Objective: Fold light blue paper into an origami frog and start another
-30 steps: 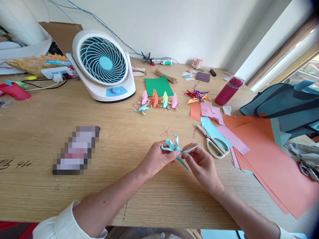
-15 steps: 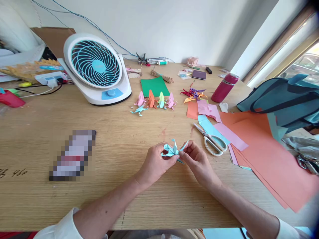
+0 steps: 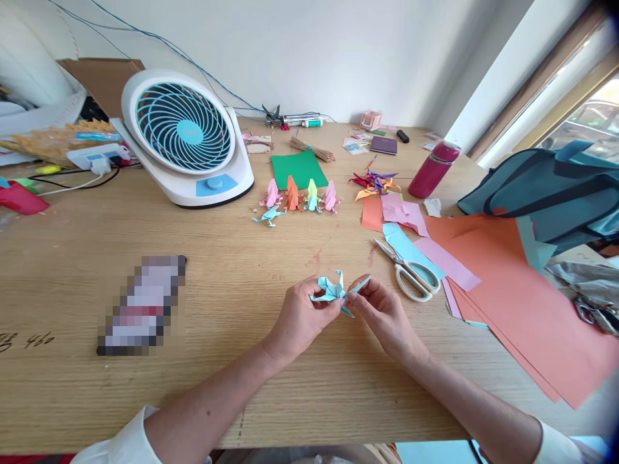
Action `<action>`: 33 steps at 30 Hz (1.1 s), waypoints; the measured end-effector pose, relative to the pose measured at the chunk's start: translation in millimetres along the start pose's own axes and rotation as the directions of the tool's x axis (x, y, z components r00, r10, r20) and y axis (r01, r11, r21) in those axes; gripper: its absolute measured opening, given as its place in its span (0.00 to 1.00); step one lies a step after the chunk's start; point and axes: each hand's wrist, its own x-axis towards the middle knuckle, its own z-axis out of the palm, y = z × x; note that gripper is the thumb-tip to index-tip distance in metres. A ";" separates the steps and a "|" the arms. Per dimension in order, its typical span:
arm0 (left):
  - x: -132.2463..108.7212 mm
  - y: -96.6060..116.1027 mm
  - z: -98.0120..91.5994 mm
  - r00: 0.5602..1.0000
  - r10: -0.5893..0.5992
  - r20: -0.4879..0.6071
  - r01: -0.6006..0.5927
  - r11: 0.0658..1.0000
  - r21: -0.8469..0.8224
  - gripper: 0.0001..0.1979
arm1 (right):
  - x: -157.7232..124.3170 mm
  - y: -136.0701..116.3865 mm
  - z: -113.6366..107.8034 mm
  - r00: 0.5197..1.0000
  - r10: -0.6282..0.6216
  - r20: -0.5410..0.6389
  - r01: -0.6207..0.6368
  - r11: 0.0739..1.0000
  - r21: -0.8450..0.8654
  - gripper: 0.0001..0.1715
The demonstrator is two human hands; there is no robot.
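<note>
A small light-blue origami figure (image 3: 331, 290) with thin pointed limbs is held a little above the wooden table. My left hand (image 3: 304, 316) pinches its body between thumb and fingers. My right hand (image 3: 384, 316) grips a narrow limb on its right side, thumb against the forefinger. One limb with a curled tip stands up between the hands. Just right of my right hand lie scissors (image 3: 413, 274) with white handles, blades slightly apart. Farther back stand finished folded figures, among them an orange one (image 3: 292, 193) and a light-blue one (image 3: 269, 215).
A white fan (image 3: 213, 187) stands back left, with a pixelated phone-like object (image 3: 142, 306) before it. Right of the scissors lie large orange sheets (image 3: 522, 316) and cut paper strips. A green sheet (image 3: 298, 171), a red bottle (image 3: 435, 171) and a teal bag (image 3: 536, 193) stand or lie farther back.
The limb in my right hand has swung down to a flatter angle, and the origami figure has turned slightly. The whole view has shifted a little.
</note>
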 end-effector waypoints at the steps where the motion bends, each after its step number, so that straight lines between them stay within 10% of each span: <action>1: -0.4 0.3 0.0 1.000 0.019 0.008 -0.019 1.000 -0.002 0.07 | 0.4 0.0 -0.1 1.000 0.011 -0.004 -0.011 1.000 0.003 0.16; 13: -1.6 -3.1 1.9 0.987 0.157 -0.040 -0.150 0.978 0.142 0.07 | 3.6 2.4 -2.9 0.990 0.136 -0.027 -0.132 0.985 0.109 0.18; 33: 1.9 -1.9 2.6 0.999 -0.008 -0.043 0.007 1.000 -0.008 0.06 | 4.6 -0.1 -2.6 0.987 0.161 0.008 -0.162 0.985 0.060 0.20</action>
